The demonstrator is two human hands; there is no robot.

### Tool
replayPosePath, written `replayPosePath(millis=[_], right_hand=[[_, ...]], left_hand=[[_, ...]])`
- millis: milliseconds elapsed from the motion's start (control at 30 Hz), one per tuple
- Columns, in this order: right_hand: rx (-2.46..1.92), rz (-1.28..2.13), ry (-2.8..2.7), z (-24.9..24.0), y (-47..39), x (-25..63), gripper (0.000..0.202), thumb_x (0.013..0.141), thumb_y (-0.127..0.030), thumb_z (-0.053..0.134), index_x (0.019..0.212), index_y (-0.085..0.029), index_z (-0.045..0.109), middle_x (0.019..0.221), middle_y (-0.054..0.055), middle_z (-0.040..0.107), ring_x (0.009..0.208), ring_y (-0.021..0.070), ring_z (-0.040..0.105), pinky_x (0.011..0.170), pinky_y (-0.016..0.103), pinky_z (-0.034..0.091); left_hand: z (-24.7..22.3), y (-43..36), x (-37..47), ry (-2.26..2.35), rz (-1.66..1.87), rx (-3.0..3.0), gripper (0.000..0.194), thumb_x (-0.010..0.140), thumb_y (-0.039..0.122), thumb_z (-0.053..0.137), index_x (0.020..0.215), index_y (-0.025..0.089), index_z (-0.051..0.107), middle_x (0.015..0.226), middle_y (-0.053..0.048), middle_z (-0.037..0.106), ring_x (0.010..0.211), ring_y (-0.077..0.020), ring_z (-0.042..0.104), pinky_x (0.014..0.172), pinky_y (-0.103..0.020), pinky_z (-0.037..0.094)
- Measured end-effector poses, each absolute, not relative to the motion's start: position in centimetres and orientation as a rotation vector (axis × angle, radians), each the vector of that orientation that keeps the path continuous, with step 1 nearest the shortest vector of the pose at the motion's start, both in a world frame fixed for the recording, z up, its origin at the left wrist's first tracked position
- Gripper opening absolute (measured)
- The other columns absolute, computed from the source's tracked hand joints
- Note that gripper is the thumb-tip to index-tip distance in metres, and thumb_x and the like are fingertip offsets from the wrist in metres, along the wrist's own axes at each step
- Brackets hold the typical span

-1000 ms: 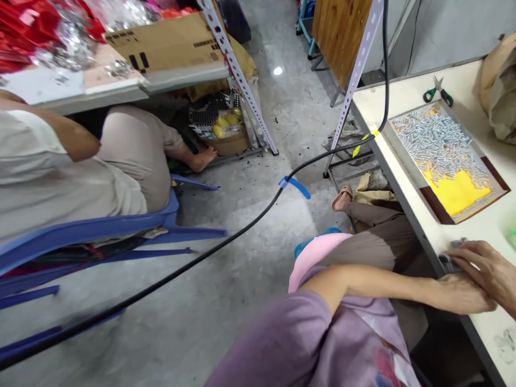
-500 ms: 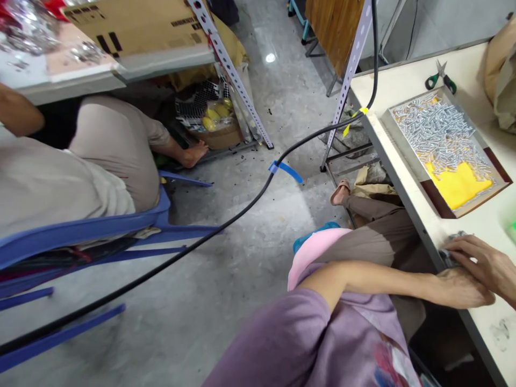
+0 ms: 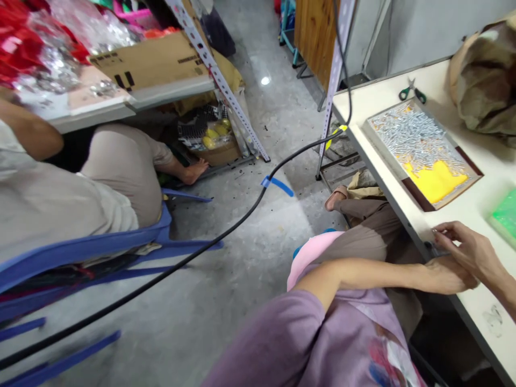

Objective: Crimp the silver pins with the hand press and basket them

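Observation:
My left hand (image 3: 449, 273) is closed at the table's front edge, its fingers mostly hidden behind my right hand. Small grey pieces (image 3: 434, 249) show by its fingers; their kind is unclear. Just above it, my right hand (image 3: 467, 244) is pinched, with a tiny bright tip at the fingertips, too small to name. Beyond both hands lies a shallow cardboard tray (image 3: 417, 194) holding many small silver metal pins (image 3: 419, 137) on a yellow lining (image 3: 437, 180).
Green-handled scissors (image 3: 411, 91) lie behind the tray. A brown sack (image 3: 484, 86) and a green plastic packet (image 3: 506, 215) are on the table. A black cable (image 3: 226, 234) hangs across the view. At left, another person sits on a blue chair (image 3: 161, 223).
The view has shifted right, so the table and tray appear further left. My right hand has lifted slightly off the left one, its fingertips now pinched apart from the grey pieces.

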State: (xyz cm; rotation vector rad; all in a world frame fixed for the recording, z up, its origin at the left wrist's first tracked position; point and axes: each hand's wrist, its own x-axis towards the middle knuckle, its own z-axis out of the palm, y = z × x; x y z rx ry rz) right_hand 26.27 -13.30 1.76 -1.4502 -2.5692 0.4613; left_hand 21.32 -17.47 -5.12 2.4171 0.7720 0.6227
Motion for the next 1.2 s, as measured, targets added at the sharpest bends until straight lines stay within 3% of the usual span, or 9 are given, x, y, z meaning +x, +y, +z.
replayPosePath(millis=[100, 233, 433, 500, 633, 833, 967, 1200], right_hand=[[-1.425, 0.613, -2.243, 4.6, -15.0, 25.7, 0.019, 0.079, -0.044, 0.06, 0.082, -0.025, 0.06, 0.068, 0.002, 0.069, 0.057, 0.021, 0.067, 0.05, 0.032, 0.055], [-1.402, 0.338, -1.841, 9.5, -15.9, 27.4, 0.021, 0.082, -0.041, 0.063, 0.092, -0.023, 0.062, 0.081, 0.003, 0.072, 0.058, 0.0163, 0.066, 0.054, 0.031, 0.055], [-1.489, -0.048, -1.439, 13.5, -14.0, 34.4, 0.027, 0.078, -0.04, 0.063, 0.096, -0.019, 0.063, 0.086, 0.008, 0.073, 0.058, 0.0158, 0.065, 0.054, 0.031, 0.051], [-1.589, -0.084, -1.401, 13.0, -13.0, 36.6, 0.03, 0.077, -0.044, 0.063, 0.093, -0.019, 0.064, 0.085, 0.009, 0.072, 0.058, 0.0163, 0.064, 0.052, 0.03, 0.049], [-1.742, -0.159, -1.502, 11.2, -11.1, 40.2, 0.027, 0.082, -0.044, 0.057, 0.091, -0.02, 0.068, 0.09, 0.009, 0.073, 0.058, 0.0149, 0.061, 0.057, 0.03, 0.046], [-1.952, -0.293, -1.777, 9.6, -11.1, 41.4, 0.041, 0.086, -0.04, 0.06, 0.122, -0.019, 0.066, 0.132, 0.019, 0.059, 0.061, 0.0137, 0.061, 0.059, 0.032, 0.045], [-1.862, -0.109, -2.081, 8.3, -14.9, 38.5, 0.035, 0.094, -0.038, 0.052, 0.12, -0.019, 0.067, 0.123, 0.014, 0.064, 0.071, 0.0168, 0.064, 0.064, 0.031, 0.047], [-1.77, 0.254, -2.327, 4.4, -20.6, 35.9, 0.037, 0.099, -0.039, 0.042, 0.112, -0.018, 0.069, 0.112, 0.012, 0.069, 0.085, 0.0228, 0.068, 0.065, 0.032, 0.05]], left_hand=[[-4.6, -18.1, 20.9, 0.766, 0.678, 2.45, 0.029, 0.095, 0.009, 0.042, 0.109, 0.009, 0.068, 0.106, -0.013, 0.069, 0.104, -0.0209, 0.062, 0.096, -0.034, 0.046], [-4.4, -18.9, 21.1, 0.883, 0.622, 2.516, 0.025, 0.095, 0.01, 0.044, 0.099, 0.011, 0.069, 0.094, -0.011, 0.069, 0.099, -0.0219, 0.064, 0.097, -0.039, 0.048], [-2.9, -18.7, 18.8, 0.865, 0.693, 2.584, 0.024, 0.096, 0.017, 0.048, 0.113, 0.019, 0.066, 0.121, -0.011, 0.064, 0.119, -0.0224, 0.056, 0.102, -0.039, 0.046], [-1.5, -16.7, 16.3, 0.948, 0.649, 2.582, 0.023, 0.096, 0.018, 0.047, 0.104, 0.019, 0.069, 0.118, -0.01, 0.065, 0.113, -0.0213, 0.058, 0.099, -0.036, 0.046], [0.6, -9.7, 10.7, 1.566, 0.426, 2.431, 0.025, 0.098, 0.022, 0.046, 0.095, 0.017, 0.07, 0.103, -0.012, 0.066, 0.101, -0.0234, 0.056, 0.087, -0.035, 0.046], [0.6, -3.3, 7.4, 1.751, 0.062, 2.403, 0.024, 0.096, 0.019, 0.046, 0.099, 0.011, 0.068, 0.113, -0.015, 0.064, 0.111, -0.0252, 0.051, 0.09, -0.033, 0.042], [-0.2, -2.1, 7.5, 1.771, -0.001, 2.392, 0.029, 0.097, 0.015, 0.038, 0.104, 0.009, 0.066, 0.116, -0.016, 0.063, 0.116, -0.0255, 0.051, 0.093, -0.034, 0.042], [0.0, -0.4, 7.8, 1.785, -0.132, 2.292, 0.029, 0.093, 0.019, 0.046, 0.113, 0.005, 0.062, 0.119, -0.018, 0.062, 0.115, -0.0274, 0.054, 0.097, -0.038, 0.041]])
